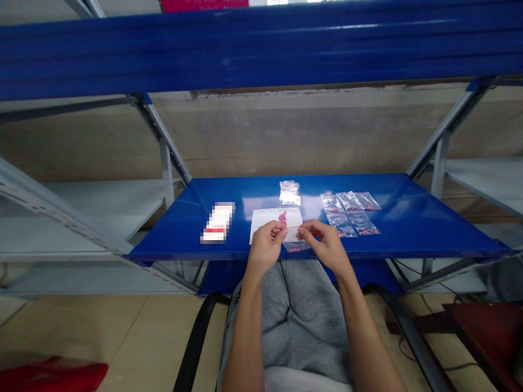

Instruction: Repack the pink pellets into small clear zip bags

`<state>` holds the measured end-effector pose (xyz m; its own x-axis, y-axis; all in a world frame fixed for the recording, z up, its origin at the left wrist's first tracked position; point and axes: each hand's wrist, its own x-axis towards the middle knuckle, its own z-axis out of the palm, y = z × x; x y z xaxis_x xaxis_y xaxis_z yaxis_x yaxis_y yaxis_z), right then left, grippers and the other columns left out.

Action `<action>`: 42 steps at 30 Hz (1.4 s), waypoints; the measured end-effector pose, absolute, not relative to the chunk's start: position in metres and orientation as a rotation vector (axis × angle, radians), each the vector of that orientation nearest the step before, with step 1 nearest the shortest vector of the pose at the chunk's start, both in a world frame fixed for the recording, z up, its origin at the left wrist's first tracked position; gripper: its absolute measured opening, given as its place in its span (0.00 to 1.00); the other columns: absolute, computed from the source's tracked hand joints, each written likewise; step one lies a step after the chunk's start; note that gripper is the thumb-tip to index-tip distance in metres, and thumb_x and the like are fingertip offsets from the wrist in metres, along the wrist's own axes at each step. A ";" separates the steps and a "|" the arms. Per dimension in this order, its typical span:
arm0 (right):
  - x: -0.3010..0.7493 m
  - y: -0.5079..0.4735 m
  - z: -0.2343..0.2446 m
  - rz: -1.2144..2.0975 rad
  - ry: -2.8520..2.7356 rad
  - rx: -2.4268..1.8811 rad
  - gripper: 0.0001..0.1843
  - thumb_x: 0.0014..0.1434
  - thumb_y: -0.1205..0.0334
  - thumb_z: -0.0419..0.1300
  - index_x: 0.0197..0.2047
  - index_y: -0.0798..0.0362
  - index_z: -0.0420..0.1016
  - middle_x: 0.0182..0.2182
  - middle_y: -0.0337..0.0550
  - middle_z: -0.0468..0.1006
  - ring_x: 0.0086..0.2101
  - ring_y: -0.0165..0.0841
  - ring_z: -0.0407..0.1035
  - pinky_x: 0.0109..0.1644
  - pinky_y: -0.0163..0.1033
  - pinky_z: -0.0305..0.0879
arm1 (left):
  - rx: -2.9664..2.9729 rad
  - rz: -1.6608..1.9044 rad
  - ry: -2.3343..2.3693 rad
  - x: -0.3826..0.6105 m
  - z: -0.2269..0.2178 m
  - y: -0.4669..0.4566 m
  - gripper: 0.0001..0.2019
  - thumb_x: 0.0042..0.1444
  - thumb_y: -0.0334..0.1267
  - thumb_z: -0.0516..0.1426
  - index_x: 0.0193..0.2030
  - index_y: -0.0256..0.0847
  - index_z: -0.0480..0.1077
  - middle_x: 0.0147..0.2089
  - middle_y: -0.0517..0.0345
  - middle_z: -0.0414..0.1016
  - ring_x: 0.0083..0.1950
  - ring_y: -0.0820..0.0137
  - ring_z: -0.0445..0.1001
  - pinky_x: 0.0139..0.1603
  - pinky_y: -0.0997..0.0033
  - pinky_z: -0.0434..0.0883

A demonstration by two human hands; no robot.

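Note:
Over the front of the blue shelf, my left hand (268, 238) and my right hand (321, 235) face each other with fingertips pinched. A thin reddish strip runs between them, which looks like the top edge of a clear zip bag (297, 247). Several small red pieces lie in the bottom of that bag, below my fingers. Just beyond my left fingertips, a pile of small pinkish-red pieces (283, 218) rests on a white sheet (260, 219). My hands cover part of the sheet and of the bag.
Several clear bags with red pieces (350, 223) lie at the right on the blue shelf (412, 218). A stack of clear bags (290, 193) lies behind the sheet. A blurred white item with a red band (218, 222) is at the left. An upper blue beam (261, 49) crosses above.

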<state>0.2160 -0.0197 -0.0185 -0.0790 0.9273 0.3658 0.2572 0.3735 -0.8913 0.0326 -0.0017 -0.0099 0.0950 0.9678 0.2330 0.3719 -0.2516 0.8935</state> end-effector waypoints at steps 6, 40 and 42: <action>0.219 -0.018 -0.020 0.798 -1.561 -1.078 0.14 0.67 0.51 0.60 0.35 0.51 0.76 0.29 0.42 0.81 0.31 0.35 0.74 0.37 0.38 0.67 | 1.693 1.096 1.227 0.031 -0.008 -0.005 0.09 0.60 0.40 0.60 0.42 0.39 0.79 0.41 0.53 0.83 0.41 0.66 0.78 0.40 0.71 0.71; 0.221 -0.016 -0.020 0.857 -1.486 -1.093 0.14 0.66 0.49 0.61 0.38 0.52 0.77 0.28 0.41 0.79 0.30 0.34 0.73 0.35 0.38 0.68 | 1.428 1.156 1.103 0.052 -0.013 -0.003 0.16 0.52 0.49 0.67 0.39 0.37 0.81 0.35 0.53 0.83 0.35 0.65 0.79 0.37 0.69 0.73; 0.224 -0.016 -0.020 0.964 -1.448 -1.066 0.14 0.64 0.49 0.63 0.40 0.52 0.78 0.29 0.41 0.81 0.31 0.35 0.75 0.35 0.38 0.69 | 1.398 1.171 1.113 0.052 -0.011 -0.002 0.16 0.50 0.49 0.68 0.35 0.37 0.81 0.32 0.53 0.82 0.33 0.65 0.79 0.35 0.69 0.73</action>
<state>0.2244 -0.0159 -0.0201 -0.0559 0.9601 0.2742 0.1176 0.2790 -0.9531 0.0525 -0.0020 -0.0112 0.1213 0.9864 0.1113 0.0610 -0.1193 0.9910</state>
